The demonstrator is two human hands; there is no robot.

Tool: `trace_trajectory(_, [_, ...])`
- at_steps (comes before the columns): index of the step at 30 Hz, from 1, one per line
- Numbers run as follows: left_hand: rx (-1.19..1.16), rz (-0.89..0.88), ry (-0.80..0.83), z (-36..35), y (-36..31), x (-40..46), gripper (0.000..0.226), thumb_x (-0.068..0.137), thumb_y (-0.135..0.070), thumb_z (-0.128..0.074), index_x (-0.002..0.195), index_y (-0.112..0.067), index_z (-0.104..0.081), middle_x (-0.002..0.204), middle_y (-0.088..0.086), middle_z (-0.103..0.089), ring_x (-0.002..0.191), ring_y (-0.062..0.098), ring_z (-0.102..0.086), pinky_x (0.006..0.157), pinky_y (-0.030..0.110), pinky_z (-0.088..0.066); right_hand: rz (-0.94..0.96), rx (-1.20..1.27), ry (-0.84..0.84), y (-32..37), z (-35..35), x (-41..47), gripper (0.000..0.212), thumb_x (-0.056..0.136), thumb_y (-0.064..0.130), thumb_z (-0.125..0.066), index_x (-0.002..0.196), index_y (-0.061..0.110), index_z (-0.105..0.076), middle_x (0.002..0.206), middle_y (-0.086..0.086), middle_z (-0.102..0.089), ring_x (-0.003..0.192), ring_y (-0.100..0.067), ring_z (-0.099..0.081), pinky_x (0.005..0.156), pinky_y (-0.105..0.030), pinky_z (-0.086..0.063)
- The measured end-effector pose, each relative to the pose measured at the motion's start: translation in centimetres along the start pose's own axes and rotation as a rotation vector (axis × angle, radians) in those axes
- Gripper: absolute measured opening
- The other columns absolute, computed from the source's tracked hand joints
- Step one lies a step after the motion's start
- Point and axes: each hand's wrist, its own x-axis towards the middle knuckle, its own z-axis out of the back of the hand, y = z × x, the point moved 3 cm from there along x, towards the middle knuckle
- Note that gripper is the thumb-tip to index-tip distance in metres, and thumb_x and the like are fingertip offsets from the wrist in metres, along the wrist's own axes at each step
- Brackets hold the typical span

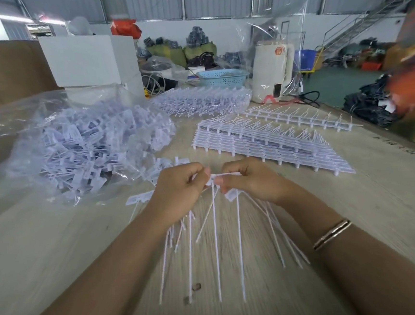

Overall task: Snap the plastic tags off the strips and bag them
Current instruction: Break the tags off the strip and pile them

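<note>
Both bare arms reached forward and met in the middle. The left hand [179, 187] and the right hand [247, 179] sat close together, knuckles up, fingers curled and pinching. The right wrist wore a thin bracelet [332, 233].
</note>
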Motion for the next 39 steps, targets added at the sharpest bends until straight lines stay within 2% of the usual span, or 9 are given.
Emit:
trace_trajectory(5, [-0.03,0.013,0.035,-0.2,-0.2,0.2,0.035,0.09,-0.035,-0.057,0.059,-0.018,-0.056,0.041,-0.011,-0.041,0.042,0.002,-0.041,0.046,0.013,-0.028,0.008,-0.014,0.008,0.2,0.0,-0.1,0.02,0.092,0.017,-0.056,0.081,0.006,-0.069,0.075,0.006,-0.067,0.074,-0.004,-0.061,0.073,-0.015,-0.045])
trace_trajectory(10, [-0.186,-0.006,-0.074,0.0,-0.7,0.5,0.033,0.093,-0.029,-0.053,0.06,-0.03,-0.056,0.047,-0.018,-0.053,0.043,-0.001,-0.044,0.047,0.01,-0.032,0.088,0.092,-0.197,1.0,-0.3,-0.2,0.019,0.092,0.016,-0.056,0.088,0.002,-0.069,0.085,-0.005,-0.068,0.085,-0.015,-0.063,0.082,-0.037,-0.049])
trace_trajectory(14, [-0.143,-0.018,-0.086,0.0,-0.2,0.4,0.03,0.091,-0.036,-0.054,0.061,-0.033,-0.058,0.041,-0.013,-0.042,0.04,0.003,-0.039,0.045,0.012,-0.029,0.204,-0.023,-0.253,1.3,-0.4,-0.1,0.013,0.089,0.007,-0.06,0.084,0.008,-0.072,0.095,0.002,-0.059,0.088,-0.005,-0.058,0.086,-0.019,-0.043])
trace_trajectory(21, [-0.279,0.102,0.01,-0.2,0.7,0.5,0.038,0.091,-0.045,-0.053,0.058,-0.026,-0.054,0.06,0.002,-0.044,0.059,0.013,-0.043,0.061,0.029,-0.03,0.246,-0.001,-0.257,0.8,-0.9,-0.2,0.025,0.092,0.009,-0.056,0.115,0.008,-0.065,0.11,-0.004,-0.068,0.103,-0.012,-0.064,0.093,-0.026,-0.047])
trace_trajectory(27, [-0.327,0.101,0.076,-0.4,1.1,0.3,0.057,0.08,-0.058,-0.048,0.085,-0.003,-0.061,0.088,0.028,-0.058,0.075,0.016,-0.052,0.075,0.034,-0.035,0.268,0.13,-0.231,0.4,-0.8,-0.2,0.026,0.09,0.005,-0.055,0.113,0.013,-0.063,0.103,0.0,-0.069,0.098,-0.008,-0.065,0.09,-0.023,-0.048])
trace_trajectory(29, [-0.33,0.086,0.085,-0.3,0.9,0.2,0.054,0.082,-0.058,-0.049,0.083,-0.006,-0.063,0.085,0.024,-0.06,0.073,0.018,-0.054,0.074,0.035,-0.037,0.255,0.166,-0.209,0.3,-0.9,-0.1,0.024,0.09,0.005,-0.055,0.109,0.014,-0.065,0.104,0.0,-0.069,0.098,-0.011,-0.065,0.091,-0.028,-0.049])
trace_trajectory(33, [-0.364,0.097,0.099,-0.2,0.6,0.0,0.032,0.087,-0.05,-0.049,0.073,-0.026,-0.065,0.073,-0.011,-0.066,0.074,0.005,-0.062,0.074,0.03,-0.043,0.183,0.311,-0.175,0.3,-1.2,0.0,0.014,0.085,0.022,-0.059,0.089,0.025,-0.072,0.098,0.008,-0.072,0.095,-0.013,-0.067,0.087,-0.036,-0.052])
trace_trajectory(36, [-0.352,0.102,0.114,-0.2,0.9,0.1,0.032,0.091,-0.044,-0.051,0.071,-0.025,-0.065,0.068,-0.009,-0.062,0.069,0.003,-0.058,0.073,0.027,-0.04,0.235,0.162,-0.144,0.8,-0.9,0.0,0.016,0.089,0.019,-0.054,0.093,0.017,-0.069,0.089,0.007,-0.072,0.086,-0.011,-0.066,0.078,-0.025,-0.05])
trace_trajectory(39, [-0.354,0.103,0.128,-0.1,1.0,0.1,0.039,0.085,-0.047,-0.049,0.068,-0.015,-0.061,0.064,0.001,-0.056,0.065,0.01,-0.049,0.07,0.029,-0.035,0.285,-0.075,-0.069,1.1,-0.1,-0.4,0.027,0.091,0.026,-0.05,0.095,0.004,-0.065,0.089,-0.01,-0.067,0.085,-0.027,-0.062,0.079,-0.043,-0.047])
